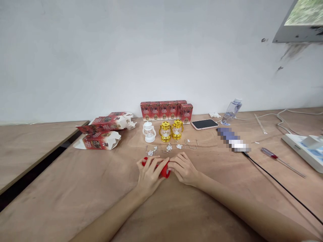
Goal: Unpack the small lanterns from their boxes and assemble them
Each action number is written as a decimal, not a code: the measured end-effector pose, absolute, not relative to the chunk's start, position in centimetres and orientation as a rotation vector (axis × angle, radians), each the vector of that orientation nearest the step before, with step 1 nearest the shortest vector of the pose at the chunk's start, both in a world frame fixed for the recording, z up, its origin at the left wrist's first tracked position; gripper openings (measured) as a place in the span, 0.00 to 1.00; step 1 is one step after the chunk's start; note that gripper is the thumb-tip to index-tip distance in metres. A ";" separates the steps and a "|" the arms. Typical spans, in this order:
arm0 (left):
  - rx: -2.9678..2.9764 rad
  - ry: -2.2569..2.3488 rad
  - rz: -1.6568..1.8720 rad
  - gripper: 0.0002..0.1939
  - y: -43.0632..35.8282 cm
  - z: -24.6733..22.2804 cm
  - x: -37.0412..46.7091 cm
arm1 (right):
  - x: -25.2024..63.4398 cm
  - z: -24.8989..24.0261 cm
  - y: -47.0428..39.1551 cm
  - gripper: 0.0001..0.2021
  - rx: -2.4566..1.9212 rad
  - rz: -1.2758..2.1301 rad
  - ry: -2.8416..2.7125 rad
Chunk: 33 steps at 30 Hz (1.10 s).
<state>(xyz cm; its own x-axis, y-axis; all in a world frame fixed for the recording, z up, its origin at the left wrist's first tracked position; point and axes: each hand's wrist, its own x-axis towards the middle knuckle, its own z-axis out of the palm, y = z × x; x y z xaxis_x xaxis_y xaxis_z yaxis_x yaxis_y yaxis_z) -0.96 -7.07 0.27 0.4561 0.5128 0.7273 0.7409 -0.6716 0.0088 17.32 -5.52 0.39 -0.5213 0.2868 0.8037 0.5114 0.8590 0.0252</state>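
Observation:
A red mini lantern (165, 171) lies on its side just above the wooden tabletop, its round base turned to the right. My left hand (149, 173) is wrapped over its body, hiding most of it. At the base end, the bent fingers of my right hand (183, 168) grip the rim. Beyond my hands stand a white mini lantern (149, 132) and two gold ones, a left gold lantern (165, 131) and a right gold lantern (177, 129). Several thin wire handles (193, 144) with small white pieces (169, 147) lie between them and my hands.
Several red boxes (164, 111) stand by the wall. Opened cartons (101, 139) lie at left, near a gap (25, 181) between tables. On the right are a phone (205, 124), a water bottle (231, 112), a screwdriver (282, 161), a power strip (302, 151) and a black cable (277, 183).

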 end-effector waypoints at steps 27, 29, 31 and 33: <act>-2.519 -0.927 -1.114 0.22 -6.7 0.3 -1.3 | 17.6 -0.2 -5.2 0.06 -0.600 -0.137 -2.201; -2.508 -0.932 -1.118 0.22 -6.7 0.2 -1.3 | 17.5 -0.2 -5.3 0.06 -0.612 -0.132 -2.199; -2.497 -0.951 -1.113 0.22 -6.7 0.2 -1.3 | 17.4 -0.2 -5.5 0.07 -0.638 -0.122 -2.194; -2.484 -0.973 -1.120 0.21 -6.7 0.2 -1.2 | 17.2 -0.2 -5.7 0.07 -0.681 -0.099 -2.183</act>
